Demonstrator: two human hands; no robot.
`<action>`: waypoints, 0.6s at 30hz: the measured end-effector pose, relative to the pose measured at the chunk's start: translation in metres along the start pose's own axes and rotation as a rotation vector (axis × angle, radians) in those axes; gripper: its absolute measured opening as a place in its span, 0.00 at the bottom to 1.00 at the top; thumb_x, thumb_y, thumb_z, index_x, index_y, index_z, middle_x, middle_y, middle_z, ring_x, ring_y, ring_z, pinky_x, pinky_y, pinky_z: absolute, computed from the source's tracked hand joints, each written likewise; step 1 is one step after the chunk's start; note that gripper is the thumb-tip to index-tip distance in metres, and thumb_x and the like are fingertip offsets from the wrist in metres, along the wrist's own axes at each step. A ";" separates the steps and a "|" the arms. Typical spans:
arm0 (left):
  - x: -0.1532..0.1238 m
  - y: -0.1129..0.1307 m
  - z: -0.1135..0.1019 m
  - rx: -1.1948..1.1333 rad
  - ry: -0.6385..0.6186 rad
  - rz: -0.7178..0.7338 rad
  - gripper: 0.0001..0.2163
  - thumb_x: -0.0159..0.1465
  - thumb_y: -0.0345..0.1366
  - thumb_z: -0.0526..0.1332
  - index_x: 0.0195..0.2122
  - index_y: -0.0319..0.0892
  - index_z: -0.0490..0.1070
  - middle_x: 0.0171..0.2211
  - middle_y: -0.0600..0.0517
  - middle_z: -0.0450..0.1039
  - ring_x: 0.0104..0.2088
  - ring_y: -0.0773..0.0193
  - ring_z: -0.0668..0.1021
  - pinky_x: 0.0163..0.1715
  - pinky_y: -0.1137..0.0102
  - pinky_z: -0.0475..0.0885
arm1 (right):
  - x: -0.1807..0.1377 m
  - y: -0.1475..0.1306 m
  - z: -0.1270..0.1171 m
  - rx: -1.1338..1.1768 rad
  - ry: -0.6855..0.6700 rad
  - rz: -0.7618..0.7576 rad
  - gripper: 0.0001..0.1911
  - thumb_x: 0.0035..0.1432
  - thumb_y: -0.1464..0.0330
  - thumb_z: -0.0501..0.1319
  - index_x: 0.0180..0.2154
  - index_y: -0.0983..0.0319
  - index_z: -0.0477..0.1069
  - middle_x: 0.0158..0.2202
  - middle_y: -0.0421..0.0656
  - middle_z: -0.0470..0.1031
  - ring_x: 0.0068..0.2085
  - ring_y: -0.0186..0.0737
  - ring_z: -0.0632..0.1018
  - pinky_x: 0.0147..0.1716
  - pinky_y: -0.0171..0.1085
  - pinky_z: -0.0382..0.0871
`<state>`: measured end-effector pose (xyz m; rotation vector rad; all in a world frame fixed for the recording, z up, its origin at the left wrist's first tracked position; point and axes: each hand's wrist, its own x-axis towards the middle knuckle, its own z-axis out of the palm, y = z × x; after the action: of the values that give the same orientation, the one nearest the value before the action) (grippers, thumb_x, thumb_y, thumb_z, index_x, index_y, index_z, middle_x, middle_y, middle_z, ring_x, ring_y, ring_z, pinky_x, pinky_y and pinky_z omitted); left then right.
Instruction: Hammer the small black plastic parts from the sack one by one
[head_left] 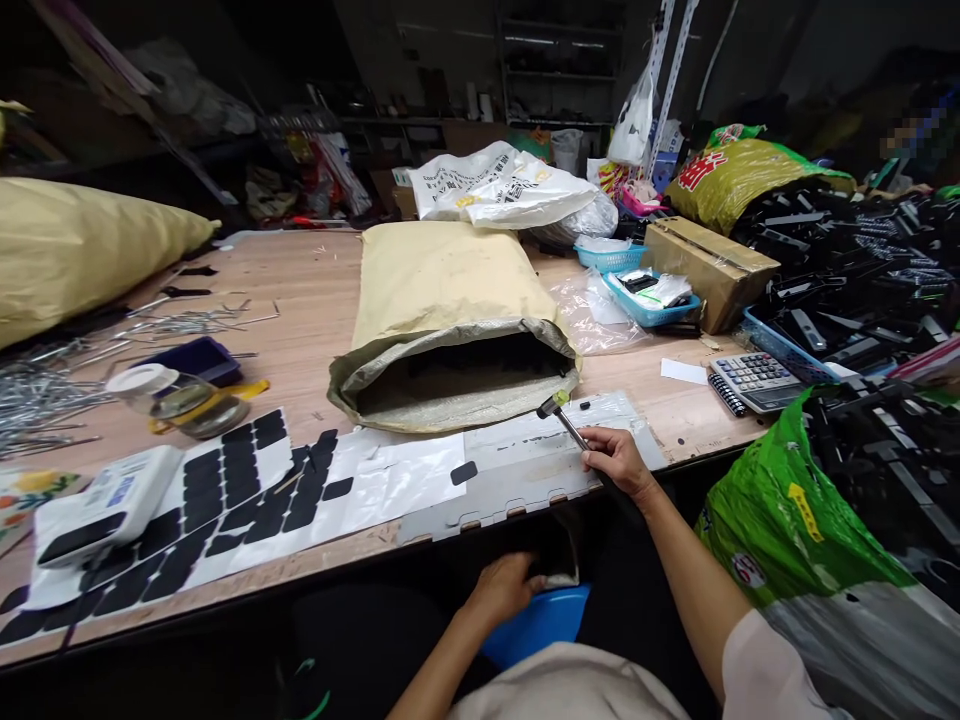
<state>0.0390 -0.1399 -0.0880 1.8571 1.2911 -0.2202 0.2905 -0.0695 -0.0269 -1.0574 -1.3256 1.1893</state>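
Note:
My right hand [616, 458] rests on the table's front edge, fingers closed round the handle of a small hammer [561, 415] whose head points toward an open tan sack [450, 330]. My left hand [504, 588] is below the table edge, curled on a dark object over a blue bin [541, 622]; what it grips is too dark to name. Beneath the hammer lies a grey sheet [517, 480]. White backing sheets with black adhesive pads [240, 490] lie to the left.
A calculator [754, 380], blue baskets [649, 300], a cardboard box [709, 260] and piles of black parts [855, 270] crowd the right. A green bag [787, 510] hangs at the right edge. A jar [176, 400], a white device [105, 505] and metal rods [45, 390] lie left.

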 end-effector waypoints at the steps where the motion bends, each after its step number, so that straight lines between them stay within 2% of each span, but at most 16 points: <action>1: -0.007 0.009 -0.013 -0.047 -0.096 0.077 0.17 0.62 0.46 0.62 0.47 0.43 0.78 0.40 0.45 0.80 0.43 0.51 0.80 0.42 0.64 0.73 | 0.000 0.000 0.000 0.006 0.007 -0.001 0.18 0.49 0.68 0.65 0.43 0.65 0.80 0.18 0.34 0.69 0.21 0.36 0.73 0.27 0.37 0.71; 4: -0.016 0.040 -0.068 -0.372 -0.462 0.308 0.22 0.63 0.55 0.60 0.46 0.42 0.77 0.29 0.50 0.78 0.28 0.61 0.78 0.29 0.70 0.71 | 0.000 0.001 0.002 0.018 0.063 -0.013 0.18 0.49 0.67 0.65 0.43 0.65 0.80 0.19 0.36 0.72 0.21 0.36 0.73 0.27 0.37 0.71; 5: -0.011 0.050 -0.091 -0.475 -0.472 0.362 0.23 0.64 0.56 0.59 0.47 0.41 0.77 0.28 0.50 0.77 0.26 0.63 0.76 0.28 0.71 0.71 | 0.000 0.002 0.003 0.014 0.089 -0.019 0.18 0.49 0.67 0.65 0.43 0.65 0.80 0.20 0.36 0.72 0.22 0.36 0.74 0.26 0.37 0.71; 6: -0.002 0.059 -0.113 -0.545 -0.380 0.400 0.24 0.65 0.56 0.58 0.46 0.40 0.76 0.26 0.50 0.75 0.24 0.65 0.74 0.27 0.71 0.70 | 0.001 0.003 0.004 0.003 0.116 -0.024 0.18 0.50 0.67 0.65 0.44 0.65 0.80 0.20 0.36 0.73 0.21 0.36 0.74 0.26 0.36 0.71; 7: 0.013 0.066 -0.134 -0.595 -0.213 0.422 0.23 0.65 0.55 0.58 0.45 0.39 0.76 0.26 0.50 0.75 0.23 0.66 0.73 0.26 0.72 0.68 | 0.001 0.003 0.005 -0.016 0.142 -0.030 0.18 0.50 0.67 0.65 0.44 0.65 0.80 0.19 0.36 0.72 0.21 0.36 0.74 0.25 0.36 0.70; 8: 0.031 0.072 -0.154 -0.645 0.060 0.406 0.21 0.65 0.54 0.59 0.42 0.39 0.76 0.26 0.50 0.74 0.24 0.66 0.73 0.26 0.72 0.67 | 0.001 0.004 0.006 -0.039 0.165 -0.037 0.18 0.50 0.68 0.64 0.44 0.65 0.79 0.19 0.36 0.72 0.21 0.36 0.73 0.25 0.35 0.70; 10: 0.074 0.080 -0.187 -0.692 0.596 0.258 0.17 0.65 0.49 0.59 0.40 0.39 0.75 0.30 0.48 0.74 0.27 0.64 0.73 0.30 0.69 0.69 | 0.002 0.006 0.008 -0.088 0.198 -0.054 0.18 0.51 0.68 0.64 0.44 0.66 0.79 0.18 0.36 0.71 0.21 0.36 0.73 0.24 0.35 0.69; 11: 0.095 0.082 -0.199 -0.679 0.793 0.144 0.15 0.65 0.46 0.59 0.40 0.39 0.75 0.33 0.47 0.75 0.31 0.61 0.75 0.34 0.67 0.70 | 0.003 0.007 0.008 -0.107 0.209 -0.063 0.18 0.50 0.68 0.64 0.44 0.66 0.79 0.18 0.36 0.71 0.21 0.36 0.73 0.24 0.35 0.69; 12: 0.115 0.083 -0.208 -0.638 0.900 0.039 0.13 0.65 0.44 0.58 0.40 0.39 0.75 0.35 0.45 0.76 0.36 0.58 0.76 0.39 0.65 0.71 | 0.003 0.008 0.009 -0.118 0.215 -0.070 0.18 0.50 0.68 0.64 0.44 0.66 0.79 0.18 0.36 0.71 0.21 0.36 0.74 0.24 0.35 0.69; 13: 0.131 0.084 -0.215 -0.601 0.963 -0.063 0.12 0.65 0.42 0.59 0.40 0.39 0.75 0.37 0.43 0.76 0.40 0.54 0.77 0.43 0.62 0.70 | 0.003 0.008 0.009 -0.119 0.218 -0.073 0.18 0.50 0.68 0.64 0.44 0.66 0.79 0.19 0.36 0.72 0.21 0.36 0.74 0.24 0.35 0.70; 15: 0.155 0.082 -0.222 -0.537 0.975 -0.210 0.10 0.63 0.41 0.61 0.40 0.40 0.76 0.40 0.40 0.76 0.48 0.46 0.76 0.48 0.57 0.68 | 0.004 0.009 0.008 -0.097 0.224 -0.071 0.18 0.50 0.68 0.64 0.44 0.66 0.79 0.19 0.36 0.72 0.21 0.36 0.74 0.25 0.35 0.71; 16: 0.162 0.080 -0.223 -0.521 0.964 -0.252 0.10 0.62 0.41 0.62 0.40 0.40 0.76 0.41 0.38 0.76 0.51 0.43 0.75 0.50 0.55 0.67 | 0.004 0.009 0.007 -0.082 0.226 -0.067 0.18 0.50 0.68 0.64 0.44 0.66 0.79 0.19 0.36 0.72 0.21 0.36 0.75 0.26 0.35 0.71; 18: 0.171 0.075 -0.223 -0.514 0.916 -0.217 0.13 0.61 0.43 0.65 0.41 0.40 0.76 0.45 0.35 0.75 0.54 0.40 0.73 0.52 0.52 0.66 | 0.005 0.008 0.007 -0.056 0.228 -0.058 0.18 0.51 0.68 0.64 0.44 0.66 0.79 0.19 0.36 0.72 0.21 0.36 0.75 0.26 0.36 0.72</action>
<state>0.1113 0.1291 -0.0039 1.3715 1.9150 0.8731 0.2831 -0.0644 -0.0339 -1.1508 -1.2080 0.9623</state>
